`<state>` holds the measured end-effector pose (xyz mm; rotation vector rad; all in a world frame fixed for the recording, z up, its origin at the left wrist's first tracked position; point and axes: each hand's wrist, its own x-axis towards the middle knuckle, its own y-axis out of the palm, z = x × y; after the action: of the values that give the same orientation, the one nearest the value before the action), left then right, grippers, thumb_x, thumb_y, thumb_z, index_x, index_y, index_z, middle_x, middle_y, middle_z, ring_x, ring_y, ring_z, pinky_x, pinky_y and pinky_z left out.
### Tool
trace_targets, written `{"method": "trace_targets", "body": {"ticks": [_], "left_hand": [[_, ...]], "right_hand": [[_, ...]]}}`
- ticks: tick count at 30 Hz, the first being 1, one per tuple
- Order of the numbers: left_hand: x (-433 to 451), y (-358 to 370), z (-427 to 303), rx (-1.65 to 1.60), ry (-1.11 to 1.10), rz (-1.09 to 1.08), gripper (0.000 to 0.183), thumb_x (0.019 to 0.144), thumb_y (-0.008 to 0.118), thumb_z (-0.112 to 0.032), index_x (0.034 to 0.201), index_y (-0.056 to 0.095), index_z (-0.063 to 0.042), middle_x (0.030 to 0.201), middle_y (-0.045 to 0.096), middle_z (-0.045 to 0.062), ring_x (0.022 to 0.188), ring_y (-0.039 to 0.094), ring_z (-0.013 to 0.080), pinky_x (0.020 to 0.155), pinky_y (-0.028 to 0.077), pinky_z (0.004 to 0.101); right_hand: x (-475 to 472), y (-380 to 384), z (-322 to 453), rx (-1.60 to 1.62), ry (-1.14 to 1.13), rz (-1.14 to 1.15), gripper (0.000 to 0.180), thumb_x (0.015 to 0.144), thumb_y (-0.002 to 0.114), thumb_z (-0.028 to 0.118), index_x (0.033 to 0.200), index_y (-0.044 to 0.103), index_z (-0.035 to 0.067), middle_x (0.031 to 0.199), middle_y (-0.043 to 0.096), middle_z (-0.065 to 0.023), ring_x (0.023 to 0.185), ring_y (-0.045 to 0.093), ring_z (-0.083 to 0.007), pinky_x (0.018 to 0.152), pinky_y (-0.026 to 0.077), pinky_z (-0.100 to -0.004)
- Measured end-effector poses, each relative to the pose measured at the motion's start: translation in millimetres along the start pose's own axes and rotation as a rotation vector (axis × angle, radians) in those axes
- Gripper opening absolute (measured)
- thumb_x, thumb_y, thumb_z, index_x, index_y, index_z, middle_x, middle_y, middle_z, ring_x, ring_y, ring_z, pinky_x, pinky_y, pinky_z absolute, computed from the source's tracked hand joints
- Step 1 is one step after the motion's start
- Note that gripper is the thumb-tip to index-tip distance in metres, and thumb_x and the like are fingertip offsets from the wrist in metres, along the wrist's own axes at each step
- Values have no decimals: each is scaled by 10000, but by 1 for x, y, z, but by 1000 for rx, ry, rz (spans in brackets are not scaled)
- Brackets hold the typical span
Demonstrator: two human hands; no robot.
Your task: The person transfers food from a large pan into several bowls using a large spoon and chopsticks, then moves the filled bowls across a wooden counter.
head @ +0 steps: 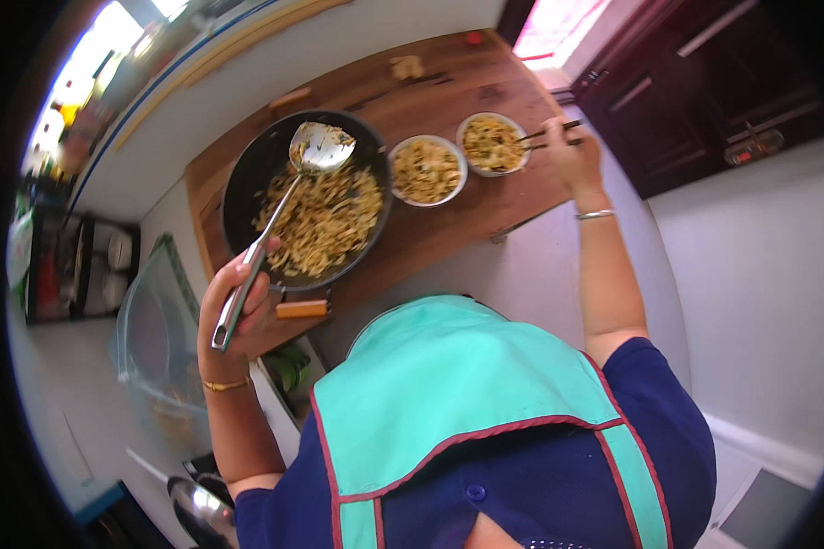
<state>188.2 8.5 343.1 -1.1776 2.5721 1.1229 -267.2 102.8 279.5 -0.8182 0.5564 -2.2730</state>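
Note:
My left hand (237, 295) grips the handle of a metal wok spatula (323, 147), whose blade is over the far side of a dark wok (244, 185). Bits of food cling to the blade. Fried noodles or rice-like food (329, 226) fills the near part of the wok. To its right, a white bowl (463, 168) is filled with the same kind of food. My right hand (568, 154) holds dark chopsticks (532, 141) with their tips at the right rim of a second filled white bowl (472, 170). The exact contact of the tips is unclear.
The wok and bowls stand on a wooden table (419, 233). The wok's wooden handle (302, 308) juts toward me. A small tan object (406, 67) and a red one (474, 38) lie near the back edge. At left are a dark rack (82, 267) and a translucent bag-like cover (154, 322).

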Motion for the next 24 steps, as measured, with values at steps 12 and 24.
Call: {"method": "trace_targets", "body": {"ticks": [12, 24], "left_hand": [[-46, -125, -83, 490, -354, -294, 314, 845, 490, -232, 1049, 567, -6, 521, 426, 3, 328, 335, 84, 291, 233, 219], [-17, -159, -125, 227, -619, -195, 422, 903, 403, -210, 1201, 450, 84, 497, 357, -11, 324, 284, 58, 273, 244, 188]], "right_hand": [[-15, 233, 83, 456, 263, 395, 204, 875, 529, 177, 838, 658, 23, 643, 625, -24, 531, 586, -138, 525, 470, -268], [-17, 302, 100, 519, 40, 155, 185, 913, 532, 184, 897, 645, 38, 738, 636, -68, 634, 618, -128, 612, 505, -262]]}}
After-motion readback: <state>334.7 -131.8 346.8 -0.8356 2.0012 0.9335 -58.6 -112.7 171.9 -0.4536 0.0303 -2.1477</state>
